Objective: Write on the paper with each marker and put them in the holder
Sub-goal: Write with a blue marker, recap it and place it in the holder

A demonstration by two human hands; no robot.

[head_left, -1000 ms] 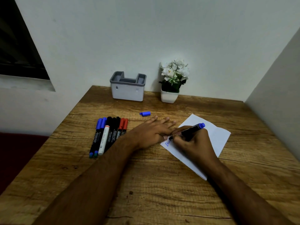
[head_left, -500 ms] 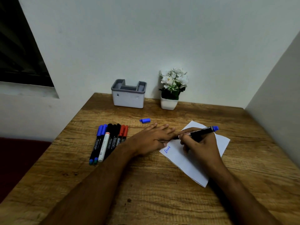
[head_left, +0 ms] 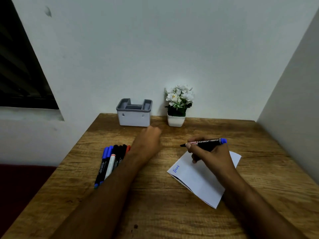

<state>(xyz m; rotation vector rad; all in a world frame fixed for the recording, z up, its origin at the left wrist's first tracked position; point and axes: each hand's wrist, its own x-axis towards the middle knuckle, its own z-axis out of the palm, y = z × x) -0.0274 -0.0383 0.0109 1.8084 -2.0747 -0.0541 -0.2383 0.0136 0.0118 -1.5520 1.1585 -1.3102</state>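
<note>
**Marker lifted off paper, cap hand reaching**

Right hand [head_left: 209, 153] right of centre, fingers curled round uncapped blue marker [head_left: 205, 142], held level above paper [head_left: 202, 181], tip pointing left. Blue scribble at paper's left corner. Left hand [head_left: 148, 140] at centre, blurred; grip cannot be told. Row of markers [head_left: 110, 163] lower left, partly under forearm. Holder [head_left: 134, 112] upper centre against wall, flower pot [head_left: 176, 120] just right of it.

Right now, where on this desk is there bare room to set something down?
The near edge of the table, in front of the paper, is bare wood, as is the right side beyond the paper. It is crowded on the left by the row of markers, and at the back by the holder and flower pot.
</note>
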